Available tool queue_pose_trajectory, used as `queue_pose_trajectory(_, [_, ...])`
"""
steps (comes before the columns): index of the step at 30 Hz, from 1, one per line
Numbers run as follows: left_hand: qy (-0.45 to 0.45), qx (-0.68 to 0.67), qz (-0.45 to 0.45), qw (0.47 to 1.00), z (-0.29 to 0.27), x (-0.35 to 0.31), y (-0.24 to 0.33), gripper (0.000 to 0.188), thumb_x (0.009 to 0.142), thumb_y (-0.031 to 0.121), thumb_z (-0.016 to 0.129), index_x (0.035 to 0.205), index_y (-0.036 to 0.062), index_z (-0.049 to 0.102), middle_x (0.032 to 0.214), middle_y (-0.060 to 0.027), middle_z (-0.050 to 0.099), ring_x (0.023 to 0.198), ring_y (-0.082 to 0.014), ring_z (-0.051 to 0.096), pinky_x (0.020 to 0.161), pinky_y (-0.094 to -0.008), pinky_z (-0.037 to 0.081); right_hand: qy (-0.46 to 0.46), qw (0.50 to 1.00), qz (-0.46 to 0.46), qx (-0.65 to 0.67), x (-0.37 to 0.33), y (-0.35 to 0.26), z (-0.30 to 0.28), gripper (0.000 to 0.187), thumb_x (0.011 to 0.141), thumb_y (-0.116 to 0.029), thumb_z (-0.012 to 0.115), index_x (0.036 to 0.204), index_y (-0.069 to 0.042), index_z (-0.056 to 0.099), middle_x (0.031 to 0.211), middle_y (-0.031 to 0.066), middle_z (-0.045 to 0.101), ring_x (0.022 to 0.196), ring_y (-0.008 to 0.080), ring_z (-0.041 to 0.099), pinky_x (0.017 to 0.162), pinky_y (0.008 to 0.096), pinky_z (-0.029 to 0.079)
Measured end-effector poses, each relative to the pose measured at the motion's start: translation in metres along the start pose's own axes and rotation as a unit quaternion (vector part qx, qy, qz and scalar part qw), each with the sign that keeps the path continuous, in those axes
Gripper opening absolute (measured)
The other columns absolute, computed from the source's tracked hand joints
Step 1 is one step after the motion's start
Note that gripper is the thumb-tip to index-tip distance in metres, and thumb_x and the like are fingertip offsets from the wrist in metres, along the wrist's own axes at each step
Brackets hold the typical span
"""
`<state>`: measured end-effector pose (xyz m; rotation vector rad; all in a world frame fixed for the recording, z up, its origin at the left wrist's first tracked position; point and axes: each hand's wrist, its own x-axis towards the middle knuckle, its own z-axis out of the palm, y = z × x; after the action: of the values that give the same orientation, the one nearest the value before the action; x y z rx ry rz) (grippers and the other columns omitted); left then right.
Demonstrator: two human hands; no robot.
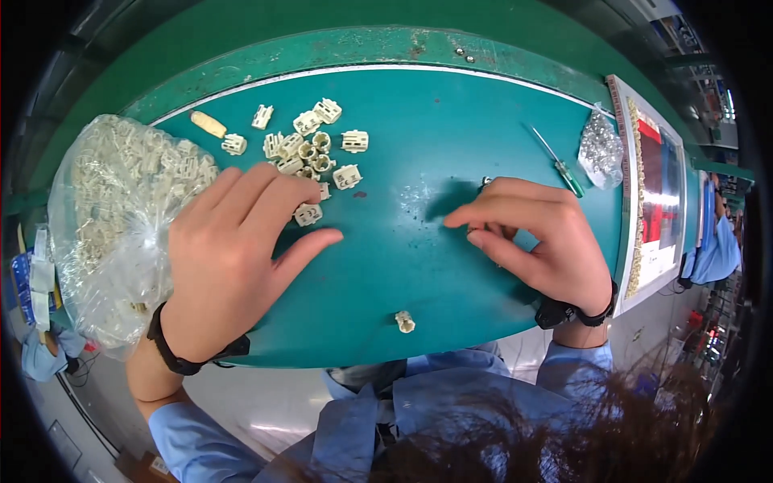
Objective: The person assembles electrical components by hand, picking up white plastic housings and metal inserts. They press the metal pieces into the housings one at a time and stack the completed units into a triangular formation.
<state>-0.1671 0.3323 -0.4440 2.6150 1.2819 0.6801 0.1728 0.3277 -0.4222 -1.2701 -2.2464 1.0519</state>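
My left hand [237,249] reaches over a cluster of cream plastic connector housings [287,146], its thumb held apart from the fingers. One housing [308,214] sits between the thumb and fingertips, seemingly not gripped. My right hand [535,237] hovers over the mat at the right with its index finger extended and the other fingers curled in. A small shiny piece shows by its knuckles, but what the curled fingers hold is mostly hidden. Close to the front edge, a single cream housing [405,322] lies alone.
A clear bag [121,233] full of cream parts bulges at the left. A green-handled screwdriver [557,163], a small bag of metal parts [601,149] and a white-framed board [624,201] are at the right. A tan oblong piece [208,123] lies beyond the large bag.
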Motion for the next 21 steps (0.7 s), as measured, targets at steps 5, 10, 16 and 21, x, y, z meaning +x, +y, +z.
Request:
queue_pose_trajectory(5, [-0.029,0.022,-0.005,0.999,0.002,-0.015,0.008,0.042,0.079,0.021,0.099,0.115,0.0091,0.081,0.101,-0.0068,0.075,0.087,-0.0303,0.072,0.073,-0.0417,0.058,-0.013,0.998,-0.064,0.001,0.003,0.007,0.026,0.014,0.094,0.000,0.088,0.109,-0.001,0.087,0.097,0.0100,0.079,0.085,0.0252,0.077,0.072,0.0353,0.059])
queue_pose_trajectory(10, [-0.004,0.025,0.009,1.000,0.006,-0.029,-0.012,0.040,0.080,0.019,0.098,0.114,0.0094,0.081,0.102,-0.0060,0.076,0.089,-0.0308,0.073,0.074,-0.0426,0.060,-0.005,0.999,-0.043,0.000,0.015,0.002,0.061,0.013,0.092,-0.002,0.091,0.105,-0.002,0.088,0.096,0.0104,0.080,0.084,0.0242,0.077,0.073,0.0340,0.059])
queue_pose_trajectory(16, [-0.016,0.034,-0.011,0.999,0.008,-0.043,-0.027,0.039,0.080,0.019,0.097,0.114,0.0095,0.081,0.104,-0.0058,0.076,0.091,-0.0304,0.075,0.075,-0.0419,0.061,0.009,1.000,0.018,0.023,0.023,0.000,0.077,0.022,0.087,0.001,0.095,0.108,-0.003,0.088,0.099,0.0078,0.080,0.083,0.0183,0.075,0.073,0.0326,0.060])
queue_pose_trajectory(21, [-0.020,0.022,-0.001,1.000,0.018,-0.050,-0.040,0.034,0.082,0.017,0.097,0.111,0.0098,0.080,0.104,-0.0060,0.076,0.091,-0.0295,0.075,0.074,-0.0412,0.061,0.006,1.000,0.014,0.026,0.027,0.006,0.083,0.026,0.086,0.003,0.095,0.110,-0.003,0.088,0.101,0.0068,0.079,0.082,0.0154,0.074,0.072,0.0321,0.060])
